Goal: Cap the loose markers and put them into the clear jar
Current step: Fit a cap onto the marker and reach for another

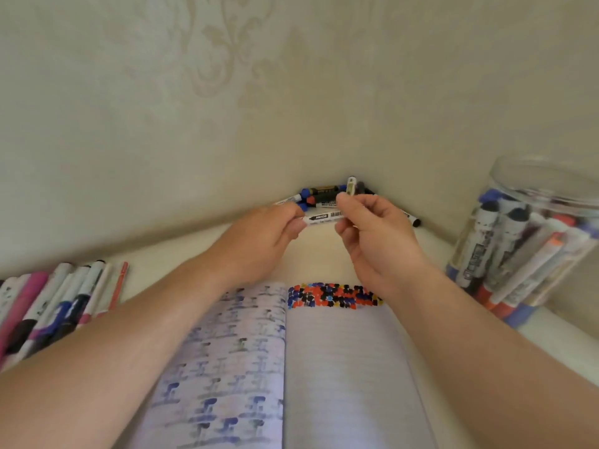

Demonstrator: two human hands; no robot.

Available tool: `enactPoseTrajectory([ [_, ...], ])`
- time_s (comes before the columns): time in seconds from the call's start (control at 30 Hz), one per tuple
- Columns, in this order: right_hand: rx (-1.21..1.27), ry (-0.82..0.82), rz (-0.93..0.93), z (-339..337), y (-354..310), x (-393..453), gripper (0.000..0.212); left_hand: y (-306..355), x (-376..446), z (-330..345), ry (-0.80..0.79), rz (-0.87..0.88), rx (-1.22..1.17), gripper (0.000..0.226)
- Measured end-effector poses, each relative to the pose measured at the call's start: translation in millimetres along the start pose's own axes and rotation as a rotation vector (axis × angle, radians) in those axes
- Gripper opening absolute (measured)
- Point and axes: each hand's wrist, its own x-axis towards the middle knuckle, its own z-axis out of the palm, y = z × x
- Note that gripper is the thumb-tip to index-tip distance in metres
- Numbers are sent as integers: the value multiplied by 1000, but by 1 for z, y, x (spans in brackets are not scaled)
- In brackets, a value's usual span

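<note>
Nearest the lens lies an open notebook (291, 367) with ink dabs; above it the left hand (259, 241) pinches one end of a white marker (324, 217) held level, while the right hand (372, 234) grips its other end and, it seems, a pale cap (351, 185) poking up between the fingers. Light, stiff and slick, the marker is best held mid-barrel. Just to the right stands the clear jar (551, 186), well stocked.

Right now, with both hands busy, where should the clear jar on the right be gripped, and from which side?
Probably round its side wall, below the rim, coming in from the left. The clear jar stands by the wall with markers packed inside, so reaching into its open mouth looks awkward. The right hand is nearest, but it and the left hand hold a white marker.
</note>
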Motion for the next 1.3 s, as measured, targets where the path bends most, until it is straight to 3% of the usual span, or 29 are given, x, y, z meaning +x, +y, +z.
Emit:
enactPoseTrajectory([
  [0.07, 79, -24, 50, 0, -2, 1, 19, 5, 1, 8, 24, 41, -120, 17],
  [0.13, -99, -112, 80, 2, -1, -2, 29, 15, -3, 10, 12, 114, -184, 19],
  [0.23, -296, -195, -8, 5, 6, -4, 29, 18, -4, 15, -52, 141, -314, 36],
  [0.53, -390, -222, -134, 3, 6, -10, 25, 13, -5, 16, -92, 59, -462, 55],
  [0.77, -562, -178, -311, 0, -11, -31, 37, 12, -13, 4, -166, 5, -547, 46],
  [0.83, -557, -174, -324, -3, -28, -41, 47, 11, -14, 2, -234, -13, -534, 39],
  [0.97, -730, -194, -312, -13, -57, -57, 18, 10, -18, 1, -411, 112, -355, 36],
  [1.03, -785, -176, -232, -24, -53, -62, 22, 13, -19, 0, -480, 146, -306, 37],
  [1.17, -753, -101, -36, -47, -27, -70, 31, 15, -20, 2, -503, 168, -254, 41],
  [1.3, -785, 13, -36, -57, -12, -66, 39, 15, -20, 3, -497, 156, -267, 42],
])
